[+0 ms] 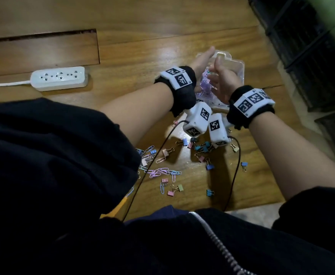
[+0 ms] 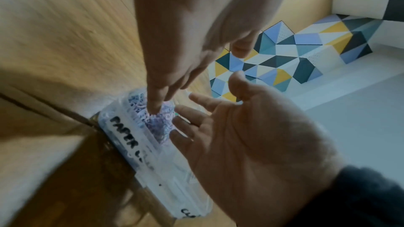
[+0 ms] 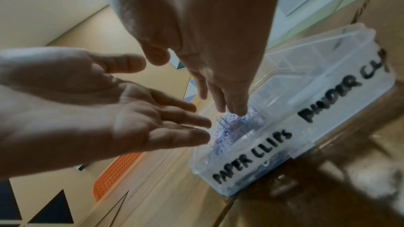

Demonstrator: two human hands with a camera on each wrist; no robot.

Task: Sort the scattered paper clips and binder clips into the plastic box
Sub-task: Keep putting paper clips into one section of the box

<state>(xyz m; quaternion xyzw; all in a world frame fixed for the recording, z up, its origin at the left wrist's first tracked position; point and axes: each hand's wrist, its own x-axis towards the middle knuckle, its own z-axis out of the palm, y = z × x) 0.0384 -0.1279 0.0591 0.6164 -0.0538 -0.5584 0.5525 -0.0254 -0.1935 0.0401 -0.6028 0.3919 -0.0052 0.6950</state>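
Note:
A clear plastic box (image 1: 240, 66) (image 2: 135, 144) (image 3: 328, 110) stands on the wooden table, its compartments marked "PAPER CLIPS" and "BINDER CLIPS". A pile of pastel paper clips (image 1: 207, 84) (image 2: 157, 123) (image 3: 231, 132) lies in the paper-clip compartment. Both hands hover over that compartment with straight fingers and nothing in them. My left hand (image 1: 203, 60) (image 2: 196, 77) (image 3: 153, 118) points down into the pile. My right hand (image 1: 220, 76) (image 2: 229, 127) (image 3: 218, 96) is beside it. Loose paper clips (image 1: 162, 171) and binder clips (image 1: 202, 147) are scattered on the table near me.
A white power strip (image 1: 59, 78) lies at the left with its cord running off the edge. Two black cables (image 1: 236, 165) hang from the wrist cameras across the scattered clips. Dark shelving (image 1: 311, 56) stands to the right of the table.

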